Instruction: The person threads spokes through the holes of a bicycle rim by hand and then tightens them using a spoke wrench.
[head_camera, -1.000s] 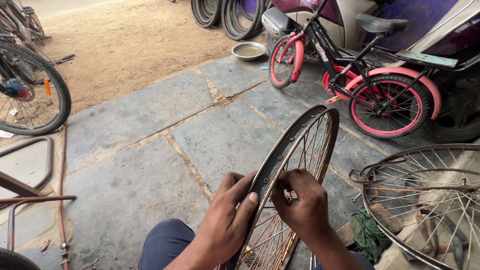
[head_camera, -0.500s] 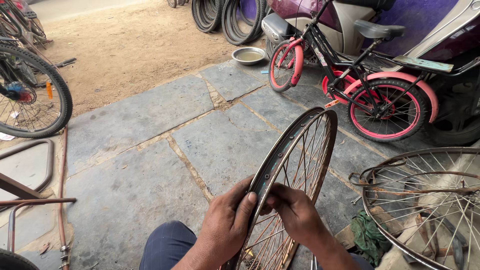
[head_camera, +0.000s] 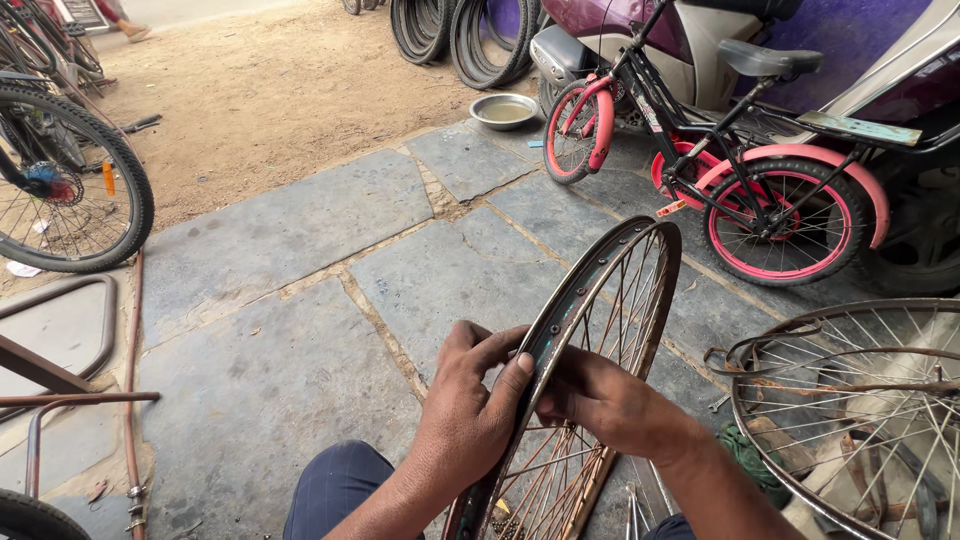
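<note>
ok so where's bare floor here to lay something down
Bare stone slabs lie left of the held wheel rim, reaching toward the metal bowl. Crowded on the right: the second spoked wheel and pink bicycle. Both the left hand and right hand grip the rim.

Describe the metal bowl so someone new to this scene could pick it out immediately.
Find the small pink and black bicycle parked at the upper right of the stone paving. Just left of its front wheel, at the paving's far edge before the dirt, sits the metal bowl. It is the only shallow round dish there, beside upright black tyres.
</note>
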